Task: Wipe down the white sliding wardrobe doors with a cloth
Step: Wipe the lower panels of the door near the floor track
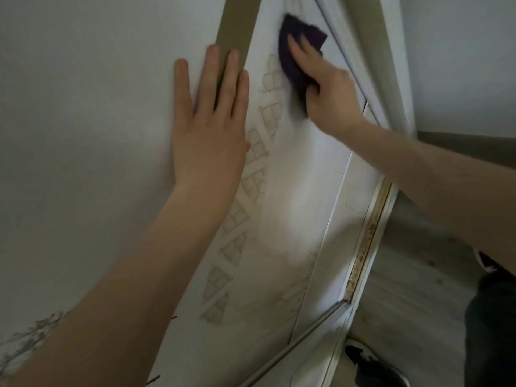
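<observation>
Left hand (209, 121): open and flat, fingers straight, pressed on the white sliding wardrobe door (293, 177). My middle fingertips overlap a tan vertical strip (237, 23) at the panel's edge.

Right hand (326, 88): gripping a dark purple folded cloth (291, 60). My fingers lie over it and my thumb is tucked round its lower end, holding it against the door above my left hand.

The cloth is elongated. Its long axis runs along the door's height, parallel to the faint lattice-pattern band (251, 185) just beside it. One end points up the door; the other sits under my palm.

At the door's foot I note a soiled bottom track (363, 247), grey wood-look floor (405, 275) and my black shoe (371, 367).
</observation>
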